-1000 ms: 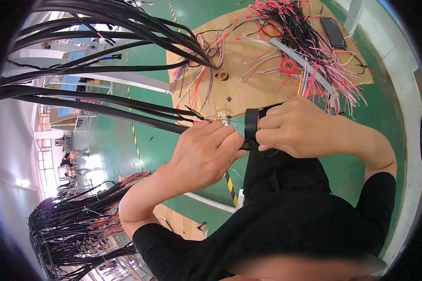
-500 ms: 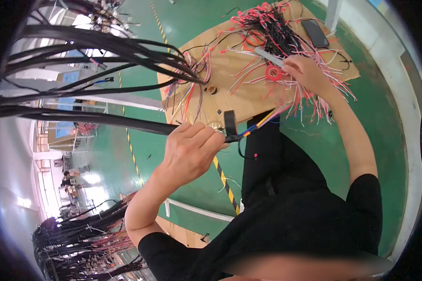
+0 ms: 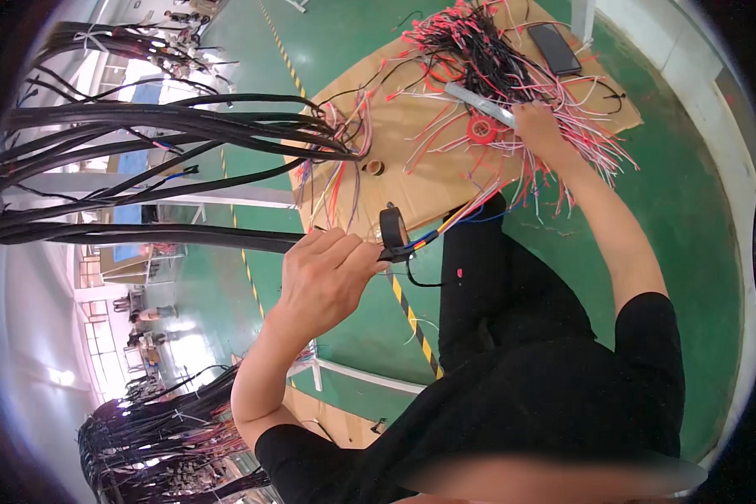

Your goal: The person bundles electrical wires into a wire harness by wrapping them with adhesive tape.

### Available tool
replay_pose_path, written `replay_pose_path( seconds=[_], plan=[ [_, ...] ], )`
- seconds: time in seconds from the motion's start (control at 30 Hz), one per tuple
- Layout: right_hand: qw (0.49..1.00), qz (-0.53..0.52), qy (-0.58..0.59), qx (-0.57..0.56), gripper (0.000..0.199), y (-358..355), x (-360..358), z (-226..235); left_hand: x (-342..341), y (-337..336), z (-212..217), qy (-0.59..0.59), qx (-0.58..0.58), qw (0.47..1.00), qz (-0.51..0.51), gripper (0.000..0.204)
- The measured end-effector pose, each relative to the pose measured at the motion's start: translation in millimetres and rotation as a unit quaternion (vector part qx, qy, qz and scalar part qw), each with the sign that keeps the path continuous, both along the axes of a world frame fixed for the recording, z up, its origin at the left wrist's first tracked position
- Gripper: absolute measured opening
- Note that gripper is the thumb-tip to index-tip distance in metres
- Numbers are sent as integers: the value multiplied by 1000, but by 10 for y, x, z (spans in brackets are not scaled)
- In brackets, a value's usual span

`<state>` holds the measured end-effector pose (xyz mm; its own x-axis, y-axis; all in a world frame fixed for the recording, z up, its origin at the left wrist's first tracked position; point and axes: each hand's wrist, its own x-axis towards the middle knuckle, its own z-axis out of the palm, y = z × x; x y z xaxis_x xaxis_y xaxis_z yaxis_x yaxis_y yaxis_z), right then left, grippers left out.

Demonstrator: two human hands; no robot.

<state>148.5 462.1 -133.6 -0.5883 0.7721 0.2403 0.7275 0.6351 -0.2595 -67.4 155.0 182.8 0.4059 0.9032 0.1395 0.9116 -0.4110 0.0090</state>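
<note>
My left hand (image 3: 328,273) is closed round a thick black cable bundle (image 3: 227,237) that comes in from the left. A roll of black tape (image 3: 392,227) stands at the bundle beside my fingers. Past it, loose coloured wires (image 3: 472,208) fan out over my leg, and a thin black lead loops down. On the cardboard-covered table my right hand (image 3: 536,128) has its fingers closed at the near end of a flat grey strip-like tool (image 3: 479,102); its exact kind does not show. A red ring-shaped roll (image 3: 481,129) lies beside the tool.
Black and red-tipped wires (image 3: 496,67) are heaped at the table's far side, with a dark phone (image 3: 554,48) alongside. A small brown roll (image 3: 373,168) sits on the cardboard (image 3: 412,181). More black cables (image 3: 202,126) hang at left. Cable bundles (image 3: 160,437) fill the lower left.
My left hand, the cable bundle and the black tape roll have shifted slightly left and nearer me. My right hand has moved little and stays at the grey tool. The whole view has shifted slightly.
</note>
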Motion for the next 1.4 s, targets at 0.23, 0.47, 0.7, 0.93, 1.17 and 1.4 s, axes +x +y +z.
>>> replay_pose_path(
  seconds=[0.23, 0.47, 0.7, 0.93, 1.17, 1.4],
  plan=[
    [977, 66, 198, 31, 23, -49, 392, 398, 11, 32, 65, -15, -31, 999, 5, 20],
    [858, 233, 305, -342, 19, -1045, 962, 1981, -10, -4, 168, -49, -55, 997, 13, 19],
    [865, 303, 300, -264, 15, -1121, 1024, 1908, 73, 56, 219, -78, -69, 994, 28, 22],
    [860, 291, 300, -291, 15, -1094, 996, 1914, 45, 21, 224, -84, -80, 993, 36, 19],
    [855, 293, 310, -295, 15, -1069, 987, 1855, 29, 16, 215, -82, -87, 992, 33, 18],
    [848, 287, 315, -316, 16, -1083, 941, 1897, 48, 4, 247, -96, -85, 991, 29, 17]
  ],
)
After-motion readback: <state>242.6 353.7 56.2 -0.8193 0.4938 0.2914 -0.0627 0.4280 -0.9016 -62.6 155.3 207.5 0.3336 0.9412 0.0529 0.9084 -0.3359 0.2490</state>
